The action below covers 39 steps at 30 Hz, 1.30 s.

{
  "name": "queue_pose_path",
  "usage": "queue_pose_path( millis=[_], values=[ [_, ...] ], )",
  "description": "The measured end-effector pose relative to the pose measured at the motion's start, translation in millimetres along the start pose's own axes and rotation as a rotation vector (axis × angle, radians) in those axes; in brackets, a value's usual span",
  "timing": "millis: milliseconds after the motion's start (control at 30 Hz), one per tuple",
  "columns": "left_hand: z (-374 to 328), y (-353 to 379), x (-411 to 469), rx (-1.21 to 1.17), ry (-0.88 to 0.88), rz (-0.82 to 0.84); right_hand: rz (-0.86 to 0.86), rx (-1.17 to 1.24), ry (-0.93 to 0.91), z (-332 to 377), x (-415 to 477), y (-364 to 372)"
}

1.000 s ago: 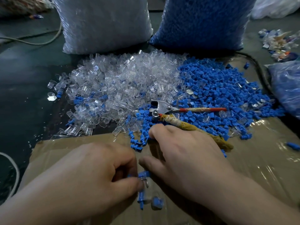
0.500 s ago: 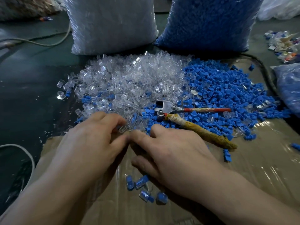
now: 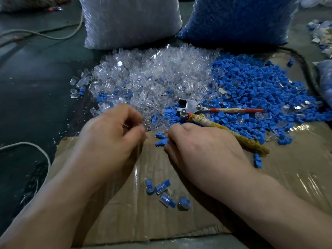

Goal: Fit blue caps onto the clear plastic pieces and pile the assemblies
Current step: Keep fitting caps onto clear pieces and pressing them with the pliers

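A heap of clear plastic pieces [image 3: 152,78] lies beside a heap of blue caps [image 3: 251,87] at the far edge of a taped cardboard sheet [image 3: 296,168]. My left hand [image 3: 111,139] is at the near edge of the clear heap, its thumb and forefinger pinching a blurred clear piece [image 3: 143,125]. My right hand [image 3: 203,151] is close beside it with curled fingers, and a blue cap [image 3: 161,142] sticks out from its fingertips. Several finished assemblies [image 3: 165,194] lie loose on the cardboard between my forearms.
Pliers [image 3: 192,107] with one red and one cloth-wrapped handle lie on the blue heap just beyond my right hand. A bag of clear pieces [image 3: 131,20] and a bag of blue caps [image 3: 237,18] stand behind. A cable [image 3: 32,148] curls at left.
Both hands moved away from the assemblies near me up to the heaps. The left hand has picked up a clear piece; the right hand shifted right to the blue caps.
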State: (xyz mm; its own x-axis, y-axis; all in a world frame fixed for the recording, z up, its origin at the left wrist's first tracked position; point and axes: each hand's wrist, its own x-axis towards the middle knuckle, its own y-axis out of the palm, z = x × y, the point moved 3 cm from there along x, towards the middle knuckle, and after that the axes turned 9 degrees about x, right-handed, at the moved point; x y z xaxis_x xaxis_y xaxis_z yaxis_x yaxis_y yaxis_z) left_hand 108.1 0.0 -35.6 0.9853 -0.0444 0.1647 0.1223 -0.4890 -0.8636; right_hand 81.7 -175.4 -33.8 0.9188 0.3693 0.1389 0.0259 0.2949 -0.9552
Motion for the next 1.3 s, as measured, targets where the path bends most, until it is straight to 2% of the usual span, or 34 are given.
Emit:
queue_pose_path(
  millis=[100, 200, 300, 367, 467, 667, 767, 867, 1000, 1167, 1233, 1300],
  values=[
    [6, -3, 4, -0.402, -0.137, -0.011, -0.035, -0.030, 0.028, -5, 2, 2],
    [2, -5, 1, -0.618, -0.164, 0.160, -0.034, -0.010, 0.028, -6, 1, -1],
    [-8, -1, -4, -0.616, -0.096, 0.336, -0.014, 0.000, 0.030, -6, -2, -5],
    [-12, 1, -6, -0.617, -0.073, 0.383, 0.018, 0.000, 0.035, -6, -2, -5],
    [-12, 5, -7, -0.639, -0.077, 0.407, 0.027, 0.039, 0.013, -6, -3, -7],
    [-12, 15, -9, -0.683, -0.042, 0.378, -0.013, 0.234, 0.085, -12, -4, -16],
    [-16, 20, -13, -0.810, -0.078, 0.364, -0.036, 0.296, 0.088, -13, -4, -16],
    [-22, 22, -14, -0.889, -0.043, 0.319, -0.119, 0.426, 0.109, -18, -4, -17],
    [-29, 23, -16, -0.830, 0.038, 0.303, -0.203, 0.602, 0.196, -22, -4, -15],
    [-29, 24, -17, -0.771, 0.052, 0.237, -0.106, 0.844, 0.312, -25, -3, -10],
    [-28, 23, -17, -0.777, 0.049, 0.210, -0.059, 1.150, 0.413, -25, -3, -9],
    [-29, 24, -16, -0.839, 0.043, 0.201, -0.025, 1.589, 0.517, -24, -3, -10]
  ],
)
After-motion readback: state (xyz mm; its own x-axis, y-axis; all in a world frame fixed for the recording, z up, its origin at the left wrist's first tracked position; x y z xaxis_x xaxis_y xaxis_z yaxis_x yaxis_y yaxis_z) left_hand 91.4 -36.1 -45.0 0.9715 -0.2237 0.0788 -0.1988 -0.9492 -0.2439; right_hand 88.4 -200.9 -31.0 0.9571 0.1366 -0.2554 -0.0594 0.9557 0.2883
